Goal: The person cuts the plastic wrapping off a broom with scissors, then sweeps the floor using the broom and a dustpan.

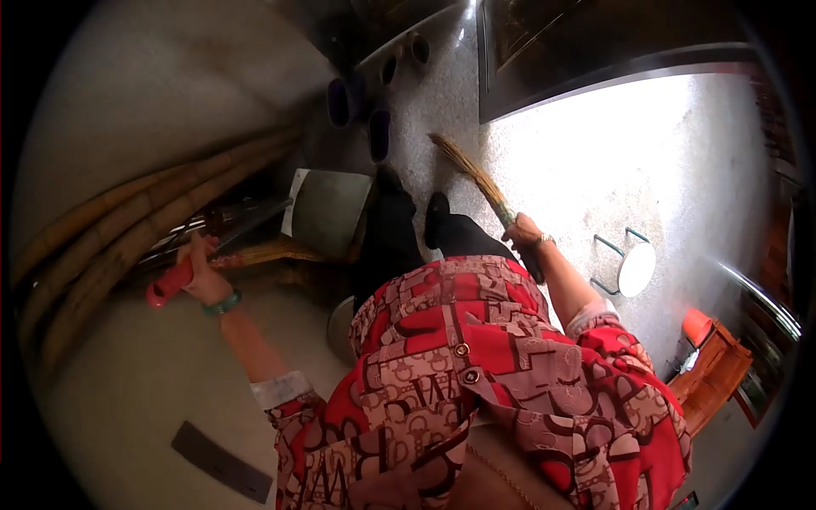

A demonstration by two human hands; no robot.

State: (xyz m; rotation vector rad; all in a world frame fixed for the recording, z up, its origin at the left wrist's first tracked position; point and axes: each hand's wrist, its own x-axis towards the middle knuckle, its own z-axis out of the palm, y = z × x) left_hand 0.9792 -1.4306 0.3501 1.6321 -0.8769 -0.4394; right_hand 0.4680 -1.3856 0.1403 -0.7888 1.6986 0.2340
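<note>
My right hand (525, 234) is closed around the bound end of a short straw broom (476, 174). Its bristles point forward, away from me, above the floor. On the other side, my left hand (204, 274) is wrapped round a thick red handle (172, 283). From there a grey shaft (255, 223) appears to run to a grey-green dustpan (333, 208) with a pale edge, beside my left leg. The join at my left hand is hard to make out. Just below the shaft lies a straw-coloured bundle (285, 249), partly in shadow.
Thick bamboo poles (136, 200) lean along the wall at left. Several boots (380, 134) stand ahead, near a dark door (595, 51). To the right are a small round white stool (636, 269), a red bucket (697, 325) and an orange-brown wooden piece (716, 371).
</note>
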